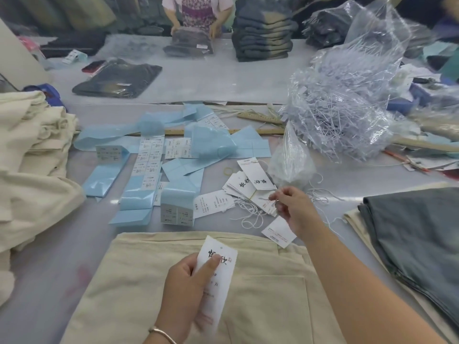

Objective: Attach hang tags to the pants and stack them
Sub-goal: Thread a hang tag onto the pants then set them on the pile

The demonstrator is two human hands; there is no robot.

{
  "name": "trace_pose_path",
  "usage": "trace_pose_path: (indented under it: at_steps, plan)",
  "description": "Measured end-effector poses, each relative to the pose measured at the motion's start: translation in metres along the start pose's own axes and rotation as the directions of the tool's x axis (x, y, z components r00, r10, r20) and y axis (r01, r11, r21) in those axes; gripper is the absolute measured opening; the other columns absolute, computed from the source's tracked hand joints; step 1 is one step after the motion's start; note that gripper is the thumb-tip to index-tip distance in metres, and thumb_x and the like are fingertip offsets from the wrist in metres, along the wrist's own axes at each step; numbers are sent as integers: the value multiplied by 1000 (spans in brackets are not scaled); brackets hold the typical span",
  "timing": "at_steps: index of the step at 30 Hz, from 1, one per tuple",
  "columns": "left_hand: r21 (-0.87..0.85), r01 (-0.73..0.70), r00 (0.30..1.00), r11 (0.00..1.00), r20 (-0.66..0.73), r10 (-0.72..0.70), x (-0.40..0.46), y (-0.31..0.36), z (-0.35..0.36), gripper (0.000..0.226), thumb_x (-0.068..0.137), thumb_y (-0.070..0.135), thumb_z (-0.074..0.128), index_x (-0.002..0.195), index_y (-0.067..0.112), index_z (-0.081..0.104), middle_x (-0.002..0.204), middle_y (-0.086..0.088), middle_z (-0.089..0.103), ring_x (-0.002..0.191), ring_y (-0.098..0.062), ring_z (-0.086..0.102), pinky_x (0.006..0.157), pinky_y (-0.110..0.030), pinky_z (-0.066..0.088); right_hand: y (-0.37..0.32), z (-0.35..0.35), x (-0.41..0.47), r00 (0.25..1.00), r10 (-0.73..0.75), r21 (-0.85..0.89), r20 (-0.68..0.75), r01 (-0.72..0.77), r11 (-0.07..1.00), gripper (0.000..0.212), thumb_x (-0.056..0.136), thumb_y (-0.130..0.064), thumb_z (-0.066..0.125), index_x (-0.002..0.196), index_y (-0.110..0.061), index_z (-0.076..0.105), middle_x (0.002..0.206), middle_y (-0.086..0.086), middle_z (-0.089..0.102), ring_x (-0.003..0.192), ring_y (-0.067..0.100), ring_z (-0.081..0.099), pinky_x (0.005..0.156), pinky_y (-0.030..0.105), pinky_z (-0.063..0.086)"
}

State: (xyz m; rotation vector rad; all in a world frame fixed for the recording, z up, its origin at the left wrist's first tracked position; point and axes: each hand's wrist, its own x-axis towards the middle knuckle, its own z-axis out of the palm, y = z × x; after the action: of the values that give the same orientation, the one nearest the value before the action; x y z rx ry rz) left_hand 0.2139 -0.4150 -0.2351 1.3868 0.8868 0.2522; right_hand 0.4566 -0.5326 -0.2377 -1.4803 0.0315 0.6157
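Beige pants [260, 294] lie flat on the table right in front of me, a back pocket facing up. My left hand [185, 289] holds a white hang tag [218, 266] with black characters above them. My right hand [293, 209] reaches forward over a loose pile of white hang tags [248, 182] and pinches a thin white string [263, 198] among tangled strings. A single white tag [279, 232] lies at the pants' top edge under my right wrist.
Blue sticker sheets and label strips [154, 165] cover the table's middle. A heap of cream pants [32, 155] sits left; grey and beige pants [417, 239] are stacked right. A plastic bag of white fasteners [342, 115] stands behind. A person packs dark pants [191, 43] across the table.
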Motion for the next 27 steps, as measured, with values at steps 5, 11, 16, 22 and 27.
trace_pose_path:
  at_steps: [5,11,16,22,27]
  plan:
    - [-84,-16,1000,996,21,18,-13,13,1,2,82,19,74,83,17,75,76,-5,74,59,-13,64,53,-26,50,-17,-4,-53,971,23,281,240,-92,955,6,92,1,54,91,-4,56,72,10,68,55,11,62,52,17,52]
    - [-122,-110,992,986,52,117,-44,30,0,12,89,14,67,81,18,74,74,-4,73,59,-14,64,52,-24,51,-34,-2,-126,949,-14,19,315,8,1000,7,70,-12,72,76,-7,71,71,14,69,59,20,65,55,23,53]
    - [86,-334,941,939,87,327,-70,39,-4,17,88,29,70,80,14,72,70,-8,69,64,-20,62,60,-33,52,-30,7,-187,949,-194,-172,250,240,955,4,77,-3,75,74,-3,72,58,1,58,50,8,46,50,12,37]
    - [107,-454,883,884,186,431,-102,51,1,13,77,27,64,87,23,71,77,-5,70,75,-31,65,71,-50,53,-15,17,-237,814,-557,-596,164,532,602,19,78,-17,77,63,-25,69,43,-11,38,45,8,33,52,29,32]
    - [151,-485,862,861,248,442,-123,47,6,19,76,24,62,93,24,70,80,0,72,75,-23,68,71,-43,56,-12,16,-259,782,-617,-699,87,490,521,15,76,-17,73,63,-24,67,50,-17,47,47,9,36,54,30,34]
